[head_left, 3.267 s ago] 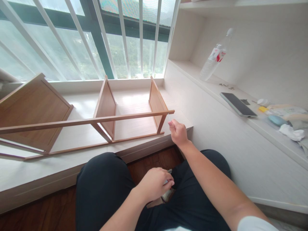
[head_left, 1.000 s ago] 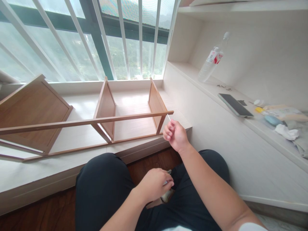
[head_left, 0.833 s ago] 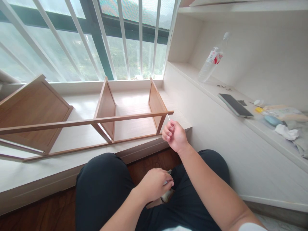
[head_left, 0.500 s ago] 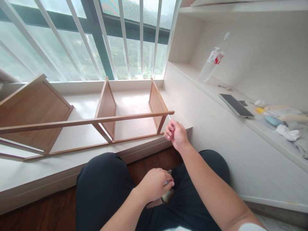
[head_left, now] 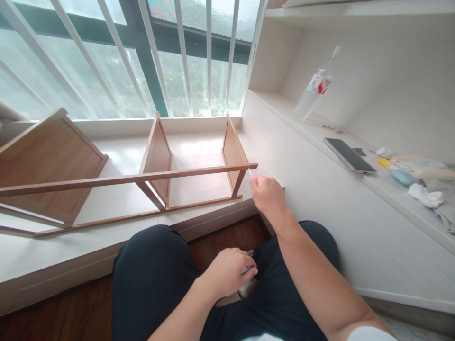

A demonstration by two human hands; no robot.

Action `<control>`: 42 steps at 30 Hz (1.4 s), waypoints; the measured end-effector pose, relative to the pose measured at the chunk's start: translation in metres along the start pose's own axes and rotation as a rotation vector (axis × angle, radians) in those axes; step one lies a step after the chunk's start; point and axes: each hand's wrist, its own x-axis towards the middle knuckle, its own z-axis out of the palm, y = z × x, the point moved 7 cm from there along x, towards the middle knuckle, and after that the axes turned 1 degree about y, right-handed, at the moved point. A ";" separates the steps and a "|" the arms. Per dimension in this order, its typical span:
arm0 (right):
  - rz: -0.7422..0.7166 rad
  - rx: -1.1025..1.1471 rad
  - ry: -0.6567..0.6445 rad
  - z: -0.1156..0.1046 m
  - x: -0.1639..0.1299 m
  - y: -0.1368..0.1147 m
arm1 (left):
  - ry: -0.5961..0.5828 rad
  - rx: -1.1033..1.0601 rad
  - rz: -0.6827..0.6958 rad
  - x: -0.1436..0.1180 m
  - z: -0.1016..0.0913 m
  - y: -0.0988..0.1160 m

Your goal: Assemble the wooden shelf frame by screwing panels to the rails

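Wooden frame (head_left: 192, 174): this assembly is lying along the window ledge (head_left: 117, 202), in front of the seated person, with its panels standing on edge. The upper rail is running across the near side, and its right end is projecting slightly past the end panel (head_left: 235, 150).

Right hand (head_left: 268, 195): the fingers are clenching a thin rod (head_left: 250, 172), whose exposed tip is meeting the rail close to that right end. The hand is hiding the rest of the rod, so its full form is not showing.

Left hand (head_left: 229, 269): this hand is resting over the dark trousers (head_left: 152, 274), well apart from the frame, with its fingers curling above a pale object (head_left: 248, 289). Whether it is gripping that object cannot be told.

Step in hand: judging by the pose, the person is working the rod at the joint between rail and end panel; any fastener there is not showing.

Next move: in judgement, the joint is calling for a squarely seated tip and a small wrist turn. Since no hand is bracing the rail, sideways force could be shifting it.
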 end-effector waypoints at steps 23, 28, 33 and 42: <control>0.450 1.923 -0.517 0.055 -0.016 -0.015 | 0.009 -0.004 0.017 0.001 0.002 -0.001; 0.484 2.073 -0.565 0.053 -0.018 -0.022 | -0.002 -0.002 0.009 0.000 0.000 0.000; 0.483 2.160 -0.597 0.048 -0.020 -0.028 | -0.011 -0.008 0.004 0.001 -0.002 0.002; 0.445 2.001 -0.526 0.053 -0.020 -0.024 | -0.008 -0.010 0.004 0.000 -0.001 0.001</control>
